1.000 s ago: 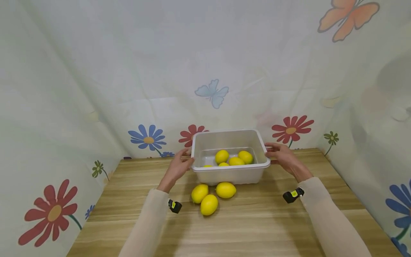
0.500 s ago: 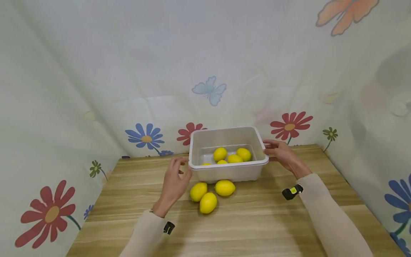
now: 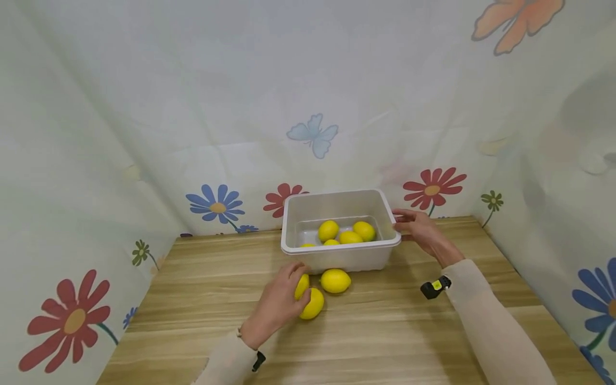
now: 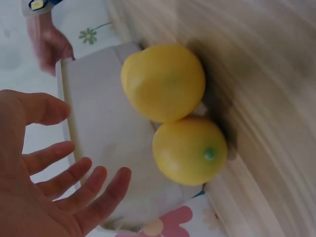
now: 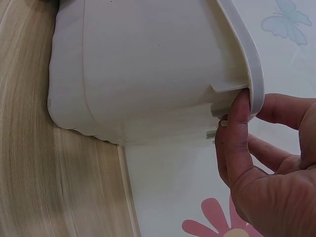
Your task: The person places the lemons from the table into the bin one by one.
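A white plastic bin (image 3: 356, 261) stands at the back of the table with several yellow lemons inside, some partly hidden by its front wall. My right hand (image 3: 423, 235) grips the rim at the bin's right end, fingers under the lip, as the right wrist view shows. Three more lemons lie in front of the bin. My left hand (image 3: 274, 307) reaches over the left lemon (image 3: 302, 286) and the front lemon (image 3: 314, 305), partly covering both; the right lemon (image 3: 336, 280) sits beside them. In the left wrist view its fingers (image 4: 106, 197) are spread, apart from two lemons (image 4: 165, 81).
The wood-grain table (image 3: 375, 331) ends at a white hanging sheet (image 3: 231, 107) printed with flowers and butterflies. It encloses the back and both sides. The bin stands close to the back sheet.
My left hand has let go of the bin's left end and moved down toward the front, to the loose lemons. The right hand stays on the rim.
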A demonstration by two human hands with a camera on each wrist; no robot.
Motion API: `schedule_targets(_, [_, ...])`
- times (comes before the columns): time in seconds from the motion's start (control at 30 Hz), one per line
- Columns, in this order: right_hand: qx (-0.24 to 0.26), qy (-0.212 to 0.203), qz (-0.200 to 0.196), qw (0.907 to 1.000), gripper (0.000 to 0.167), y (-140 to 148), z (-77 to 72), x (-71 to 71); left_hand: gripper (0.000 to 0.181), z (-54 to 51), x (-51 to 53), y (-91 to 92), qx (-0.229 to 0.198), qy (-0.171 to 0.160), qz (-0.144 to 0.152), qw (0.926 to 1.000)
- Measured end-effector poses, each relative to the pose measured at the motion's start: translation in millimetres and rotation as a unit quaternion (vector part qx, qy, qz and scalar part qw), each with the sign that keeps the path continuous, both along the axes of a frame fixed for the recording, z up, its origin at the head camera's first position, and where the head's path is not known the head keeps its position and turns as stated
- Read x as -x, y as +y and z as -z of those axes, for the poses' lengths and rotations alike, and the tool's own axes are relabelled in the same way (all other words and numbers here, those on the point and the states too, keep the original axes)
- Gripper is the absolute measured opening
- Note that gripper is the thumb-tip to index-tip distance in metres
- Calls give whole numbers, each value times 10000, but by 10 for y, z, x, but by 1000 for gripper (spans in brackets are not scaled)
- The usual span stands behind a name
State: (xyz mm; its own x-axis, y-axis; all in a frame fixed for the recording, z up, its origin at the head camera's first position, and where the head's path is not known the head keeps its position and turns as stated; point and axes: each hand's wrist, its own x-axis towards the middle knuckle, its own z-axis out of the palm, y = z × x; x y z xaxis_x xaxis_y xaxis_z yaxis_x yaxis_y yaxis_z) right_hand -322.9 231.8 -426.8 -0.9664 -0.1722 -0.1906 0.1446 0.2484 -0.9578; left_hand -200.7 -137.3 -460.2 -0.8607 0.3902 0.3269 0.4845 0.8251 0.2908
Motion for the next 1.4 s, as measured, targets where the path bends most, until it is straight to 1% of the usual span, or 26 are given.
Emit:
schedule_targets(0.07, [-19,-24,23,10000,63,-14,-3,-3,45,58,-11,17,209,-38,58,9998])
schedule_targets(0.17, [-60,-8,7,10000,62,-30,-13,-13,45,132,-21,43,414,-230,104,9988])
schedule_targets(0.3, [-71,51,-44,10000,61,-41,-27,-22,46,214,-42,79,568,-568,108,9967])
schedule_targets(0.4, [-62,72,-62,9999,61,-47,-32,-27,48,265,-58,104,662,-678,133,9954])
schedule_targets(0.5, [-61,76,-90,9999,61,-51,-25,-25,48,309,-73,125,719,-711,162,9947])
schedule_targets(0.63, [-43,78,-107,9999,62,-51,-5,-12,48,357,-83,152,872,-619,194,9941])
schedule_targets(0.77, [-25,98,-87,9999,62,-48,4,-2,50,383,-80,191,1102,-471,240,9925])
schedule_targets(0.87, [5,91,-91,9999,62,-46,4,0,51,394,-72,221,1283,-491,227,9903])
schedule_targets(1.0, [57,41,-106,9999,62,-47,13,10,50,412,-60,240,1408,-590,200,9881])
schedule_targets(1.27, [18,84,-107,9999,61,-50,8,15,52,429,-54,242,1465,-634,361,9865])
schedule_targets(1.33, [17,94,-104,9999,61,-51,5,18,54,428,-54,239,1444,-691,417,9862])
schedule_targets(1.4, [-2,103,-114,9999,61,-54,2,22,56,421,-56,237,1341,-787,536,9864])
